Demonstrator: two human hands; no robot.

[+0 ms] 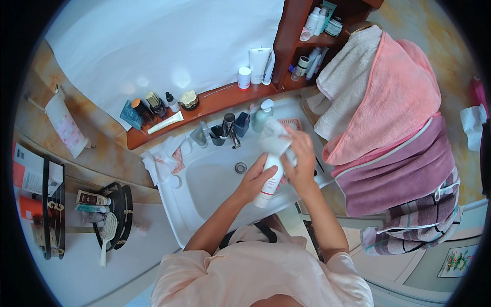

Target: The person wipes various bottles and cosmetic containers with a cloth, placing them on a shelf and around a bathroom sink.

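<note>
A white bottle (268, 187) with a red band near its lower end tilts over the right side of the washbasin. My left hand (254, 179) is wrapped round its body, thumb across the front. Closed about the upper part is my right hand (302, 156), its fingers partly smeared by motion. A whitish, blurred piece (273, 134) shows at the bottle's top; whether it is a cap or something soft, I cannot make out. Just behind it stands a pale green pump bottle (263, 116). The washbasin (204, 176) lies below my hands, with a dark tap (231, 130) at its back.
Along the back, a red-brown shelf (217, 102) carries jars, tubes and small bottles. Cups (217, 135) stand by the tap, and a cloth (163, 161) lies on the basin's left corner. Towels (388, 102) hang at the right. Black wall racks (123, 217) hold a hairbrush (108, 230) at left.
</note>
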